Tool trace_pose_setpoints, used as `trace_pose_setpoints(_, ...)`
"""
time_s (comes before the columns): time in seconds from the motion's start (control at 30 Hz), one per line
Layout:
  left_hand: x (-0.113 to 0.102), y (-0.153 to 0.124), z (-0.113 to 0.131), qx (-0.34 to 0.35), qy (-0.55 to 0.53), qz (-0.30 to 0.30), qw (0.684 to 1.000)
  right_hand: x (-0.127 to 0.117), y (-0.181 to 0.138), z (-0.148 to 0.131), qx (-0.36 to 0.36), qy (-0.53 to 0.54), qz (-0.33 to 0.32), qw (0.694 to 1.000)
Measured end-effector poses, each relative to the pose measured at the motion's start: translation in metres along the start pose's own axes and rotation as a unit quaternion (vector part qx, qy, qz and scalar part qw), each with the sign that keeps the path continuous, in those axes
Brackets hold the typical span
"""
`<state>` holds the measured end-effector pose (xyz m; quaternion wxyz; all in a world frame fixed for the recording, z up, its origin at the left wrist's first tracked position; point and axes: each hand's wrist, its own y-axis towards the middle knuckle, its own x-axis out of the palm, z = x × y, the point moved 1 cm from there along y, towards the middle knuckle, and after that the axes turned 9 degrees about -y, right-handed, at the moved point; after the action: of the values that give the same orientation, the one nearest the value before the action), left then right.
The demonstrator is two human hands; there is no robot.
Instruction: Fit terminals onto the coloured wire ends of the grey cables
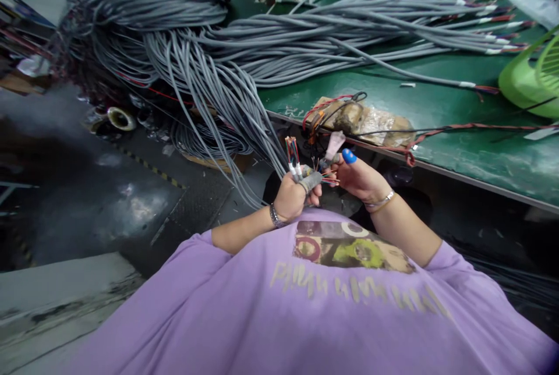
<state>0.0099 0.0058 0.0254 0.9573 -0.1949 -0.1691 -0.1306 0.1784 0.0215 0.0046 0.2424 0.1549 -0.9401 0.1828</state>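
My left hand (293,197) is closed around grey multi-core cables in front of my chest. Above its fist, several cable ends (294,156) stand upright, with white bands and red, blue and dark cores. A grey wrapping (311,180) covers one of its fingers. Fine coloured wires (328,178) fan out from this hand toward the right. My right hand (360,178) has its fingers curled in a pinch at those wires, and a blue cover (349,156) sits on its thumb. Just beyond the fingertips is a pale pink piece (335,145) whose kind I cannot make out.
Long bundles of grey cable (305,43) lie across the green table (463,107) and hang over its left edge. A taped block with wires (362,119) sits at the front edge. A green fan (530,72) stands right. Rolls of tape (121,119) are low at left.
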Motion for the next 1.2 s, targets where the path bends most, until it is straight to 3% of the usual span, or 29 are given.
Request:
trace_pose_setpoints(0.2,-0.003,0.000,-0.004,0.005,0.090,-0.043,0.995,0.005,-0.004,-0.009,-0.002,-0.120,0.025,0.993)
trace_pose_setpoints(0.4,-0.004,0.004,-0.004,-0.056,0.135,-0.100,0.984,0.011,-0.006,-0.012,-0.022,-0.198,0.028,0.980)
trace_pose_setpoints(0.67,-0.003,0.006,-0.002,-0.011,0.026,0.009,1.000,0.000,-0.012,-0.003,0.017,-0.175,0.052,0.983)
trace_pose_setpoints(0.83,-0.003,0.007,-0.003,-0.014,0.029,-0.001,0.999,0.010,-0.009,0.008,-0.035,-0.169,0.132,0.976)
trace_pose_setpoints(1.0,-0.006,0.004,-0.004,-0.034,0.057,-0.045,0.997,0.019,-0.003,0.002,-0.053,-0.205,0.083,0.974)
trace_pose_setpoints(1.2,-0.006,0.002,-0.002,-0.006,-0.001,0.015,1.000,0.018,-0.003,0.000,-0.016,-0.142,0.080,0.986)
